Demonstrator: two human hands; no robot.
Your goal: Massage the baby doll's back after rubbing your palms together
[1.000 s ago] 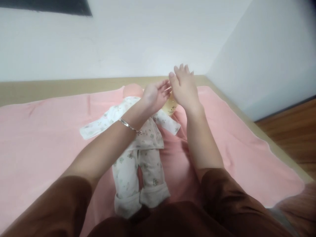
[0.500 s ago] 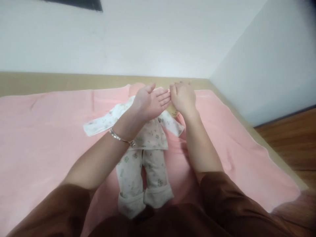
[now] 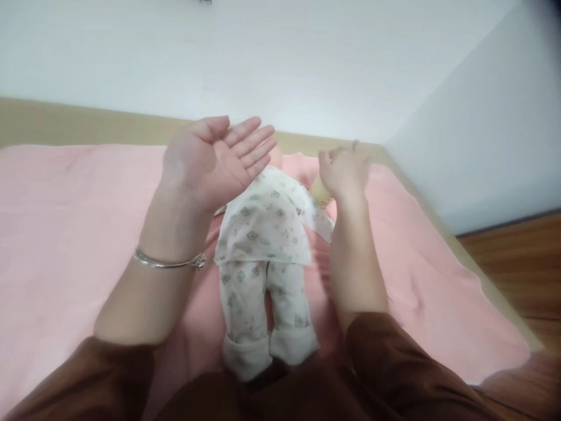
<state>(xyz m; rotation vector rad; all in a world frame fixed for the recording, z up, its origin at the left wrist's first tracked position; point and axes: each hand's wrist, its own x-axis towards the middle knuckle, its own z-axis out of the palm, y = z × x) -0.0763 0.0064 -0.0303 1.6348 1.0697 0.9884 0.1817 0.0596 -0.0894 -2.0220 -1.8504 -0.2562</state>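
My left hand (image 3: 219, 158) is raised with its palm up and fingers stretched out, nothing in it. It covers part of the upper left side of a baby doll (image 3: 265, 228), which lies in white printed clothes. Only a little of the doll's pinkish head (image 3: 276, 156) shows behind my fingertips. Back of the hand up, my right hand (image 3: 346, 169) is to the right of the doll with its fingers reaching forward, some slightly bent. Just beside and below its thumb is a pale yellow thing (image 3: 321, 192) with small dark marks, partly hidden; contact cannot be made out.
A pink blanket (image 3: 87, 234) lies under the doll on a tan padded surface (image 3: 65, 120). White walls (image 3: 284, 64) rise behind and to the right. Brown wooden flooring (image 3: 517, 269) shows at the right.
My hands were together, left fingertips against the right hand; now they are apart. The left hand has moved left and nearer, the right hand a little right. The view has shifted slightly.
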